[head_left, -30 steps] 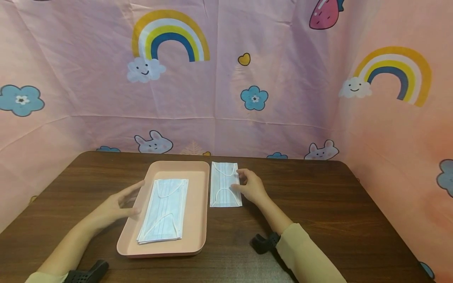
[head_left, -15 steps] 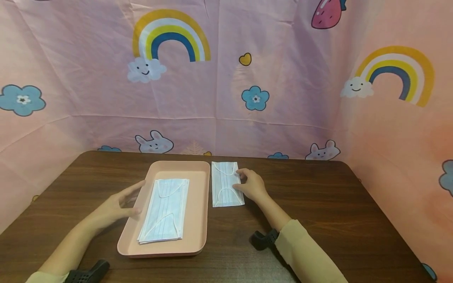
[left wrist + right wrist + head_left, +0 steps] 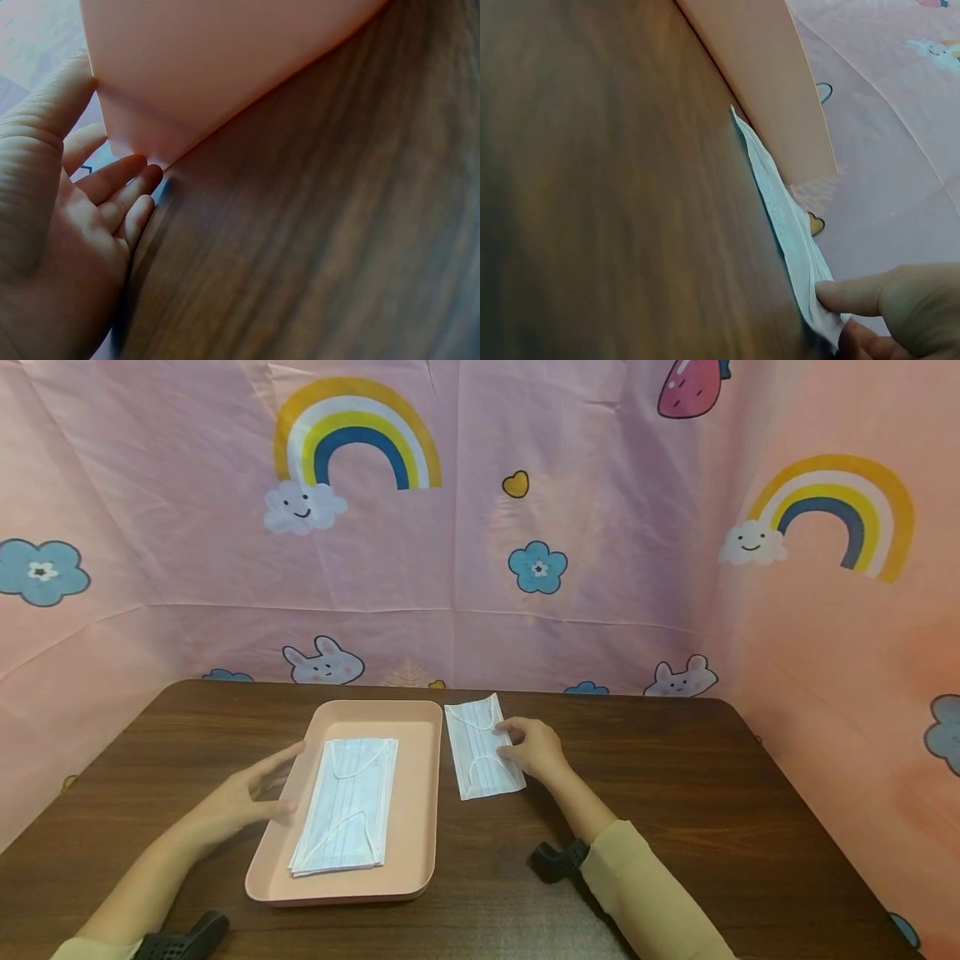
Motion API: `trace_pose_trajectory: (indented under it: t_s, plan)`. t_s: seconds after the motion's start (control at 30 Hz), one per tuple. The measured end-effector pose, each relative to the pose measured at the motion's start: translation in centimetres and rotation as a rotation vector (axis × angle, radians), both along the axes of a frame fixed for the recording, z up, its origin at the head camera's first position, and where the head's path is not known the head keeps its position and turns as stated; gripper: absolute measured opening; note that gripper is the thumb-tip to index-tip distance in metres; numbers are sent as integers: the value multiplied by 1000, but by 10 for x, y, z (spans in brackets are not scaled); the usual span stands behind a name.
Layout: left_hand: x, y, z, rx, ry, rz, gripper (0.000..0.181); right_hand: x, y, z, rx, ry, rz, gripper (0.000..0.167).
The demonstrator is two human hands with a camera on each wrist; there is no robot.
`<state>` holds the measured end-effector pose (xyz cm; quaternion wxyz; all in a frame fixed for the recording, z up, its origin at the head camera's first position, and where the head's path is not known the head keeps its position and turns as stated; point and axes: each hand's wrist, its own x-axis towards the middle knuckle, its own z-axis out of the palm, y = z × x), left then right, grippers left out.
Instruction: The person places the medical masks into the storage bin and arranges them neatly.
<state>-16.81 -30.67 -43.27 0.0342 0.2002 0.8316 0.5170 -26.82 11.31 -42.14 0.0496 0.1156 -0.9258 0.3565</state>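
A pale pink tray (image 3: pixel 417 810) lies left of centre on the table, holding a small stack of light blue face masks (image 3: pixel 348 806) with white ear loops. My left hand (image 3: pixel 236 797) rests against the tray's left side, its thumb at the rim and its fingers spread along the edge. In the left wrist view that hand's fingertips (image 3: pixel 150 176) touch the tray wall. Just right of the tray is another face mask (image 3: pixel 480 747), turned slightly askew. My right hand (image 3: pixel 536 753) pinches its right edge; the right wrist view shows the thumb (image 3: pixel 855 294) on the mask.
The dark wooden table (image 3: pixel 660 793) extends to the right of the tray. A printed pink cloth (image 3: pixel 480 568) stands behind the table and along its sides. Black wrist straps (image 3: pixel 558 862) sit on both forearms.
My right hand has turned the single mask, so its lower end has swung right and its top right corner has risen. The left hand and the tray have stayed put.
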Motion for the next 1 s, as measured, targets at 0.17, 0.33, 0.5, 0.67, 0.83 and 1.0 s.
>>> trace_pose_trajectory:
  t_s: [0.17, 0.33, 0.5, 0.67, 0.83, 1.0]
  plan:
    - [-1, -1, -1, 2, 14, -4, 79, -3, 6, -1, -56, -40, 15, 32]
    - [-2, -2, -3, 7, 19, -10, 78, -5, 12, -2, -120, -67, 40, 35]
    - [-3, -3, -6, -6, 24, -4, 78, -5, 17, -4, -210, -106, 55, 38]
    - [-3, -3, -6, 1, 20, 1, 78, -3, 22, -4, -323, -180, 88, 45]
    - [-1, -2, -5, 13, 13, 3, 78, -1, 24, -1, -395, -236, 115, 49]
    - [-1, -1, -4, 6, 11, 5, 78, 2, 24, 0, -408, -248, 108, 52]
